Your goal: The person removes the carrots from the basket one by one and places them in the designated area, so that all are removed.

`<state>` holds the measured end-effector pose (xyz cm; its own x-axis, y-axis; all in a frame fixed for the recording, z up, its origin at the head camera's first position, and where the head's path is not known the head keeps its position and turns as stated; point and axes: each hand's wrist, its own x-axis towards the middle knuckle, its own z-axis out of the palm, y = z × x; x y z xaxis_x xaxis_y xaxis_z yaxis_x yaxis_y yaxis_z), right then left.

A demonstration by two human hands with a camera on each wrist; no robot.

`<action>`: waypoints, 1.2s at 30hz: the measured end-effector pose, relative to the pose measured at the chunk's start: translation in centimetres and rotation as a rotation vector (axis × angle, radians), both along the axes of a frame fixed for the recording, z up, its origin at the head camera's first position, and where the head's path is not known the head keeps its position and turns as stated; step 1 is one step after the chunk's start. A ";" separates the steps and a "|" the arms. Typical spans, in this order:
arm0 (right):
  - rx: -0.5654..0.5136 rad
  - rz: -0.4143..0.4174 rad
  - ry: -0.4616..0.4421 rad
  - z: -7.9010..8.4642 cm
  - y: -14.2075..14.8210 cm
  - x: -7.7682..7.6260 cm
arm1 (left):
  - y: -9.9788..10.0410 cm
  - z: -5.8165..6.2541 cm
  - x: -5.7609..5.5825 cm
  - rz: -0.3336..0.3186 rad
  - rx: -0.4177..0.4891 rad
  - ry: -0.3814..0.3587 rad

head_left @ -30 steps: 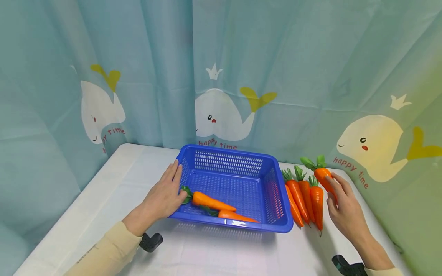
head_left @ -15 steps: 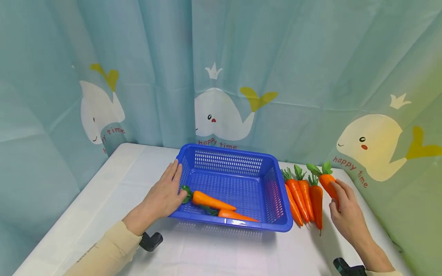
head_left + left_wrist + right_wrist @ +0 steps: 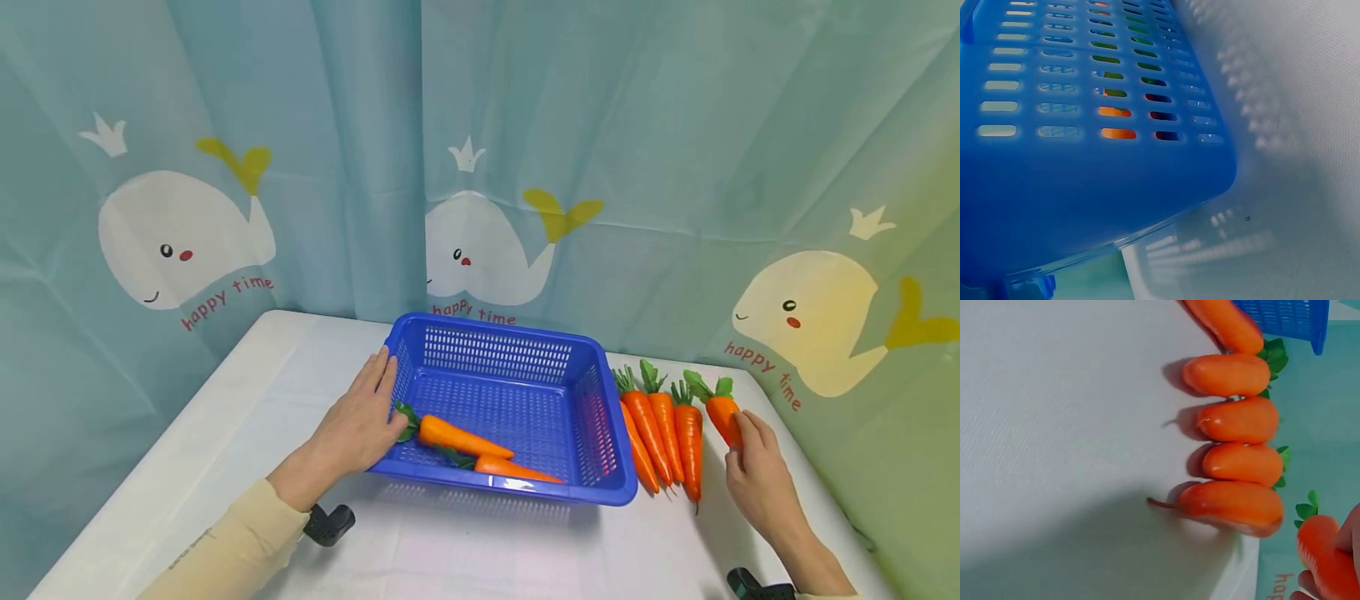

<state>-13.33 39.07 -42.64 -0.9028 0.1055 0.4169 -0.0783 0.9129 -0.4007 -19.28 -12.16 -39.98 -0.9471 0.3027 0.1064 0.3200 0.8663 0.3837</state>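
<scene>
My left hand (image 3: 356,425) rests along the left rim of a blue plastic basket (image 3: 510,329), fingers straight, thumb over the inner side. Two carrots lie in the basket near its front: one whole carrot (image 3: 461,435) and, in front of it, a second carrot (image 3: 517,468), partly hidden by the front rim. My right hand (image 3: 763,479) holds another carrot (image 3: 722,417) by its lower part, leaves pointing up and away. That carrot (image 3: 1325,556) also shows at the lower right of the right wrist view. It is just right of a row of carrots (image 3: 688,442).
The row holds several carrots side by side against the basket's right wall, leaves toward the back. A white-covered table (image 3: 465,558) lies under everything. A teal curtain (image 3: 645,125) printed with whales hangs behind the table and along both sides.
My right hand has moved a little right and toward me with its carrot, away from the row. Left hand and basket stay put. The left curtain has shifted, showing more of its whale.
</scene>
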 end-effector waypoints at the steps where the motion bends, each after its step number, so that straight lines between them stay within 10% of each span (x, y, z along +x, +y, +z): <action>1: -0.002 -0.004 -0.010 -0.1 0.1 0.0 | 0.0 0.0 0.0 -0.001 0.000 0.002; 21: 0.019 -0.013 -0.144 -2.1 1.1 -1.0 | 0.0 -0.3 0.0 -0.006 -0.008 0.023; 36: -0.049 -0.068 -0.506 -1.8 2.0 -2.4 | 0.0 0.0 0.1 -0.001 -0.011 0.014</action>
